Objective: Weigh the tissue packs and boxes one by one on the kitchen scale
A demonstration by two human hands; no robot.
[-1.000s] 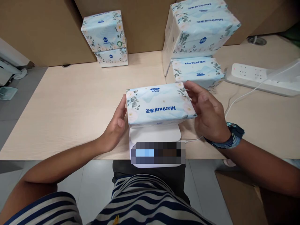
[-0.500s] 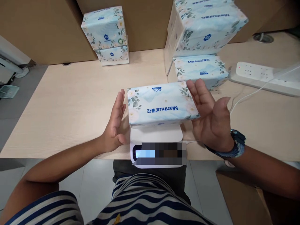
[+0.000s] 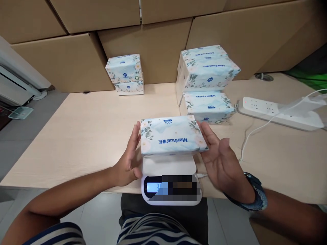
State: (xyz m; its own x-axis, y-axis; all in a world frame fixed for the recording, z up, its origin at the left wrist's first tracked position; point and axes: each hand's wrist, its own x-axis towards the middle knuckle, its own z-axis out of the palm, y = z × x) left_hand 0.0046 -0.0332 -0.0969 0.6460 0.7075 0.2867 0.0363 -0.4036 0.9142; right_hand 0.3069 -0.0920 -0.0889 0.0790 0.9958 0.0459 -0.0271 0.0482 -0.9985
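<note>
Tissue pack on scale: soft plastic film wrap, slightly glossy, printed floral; other packs at 12 and 1 o'clock same film. Scale smooth white plastic, satin sheen. Table matt pale wood-grain laminate, boxes matt brown cardboard, power strip white plastic.

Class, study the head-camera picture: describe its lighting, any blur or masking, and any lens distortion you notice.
Head view: soft, even light with faint shadows; the tissue pack on the kitchen scale is sharp, print legible; the right hand is slightly motion-blurred, the left hand crisper; a pixelated block masks most of the scale display; the wide lens bows the cardboard boxes.
</note>
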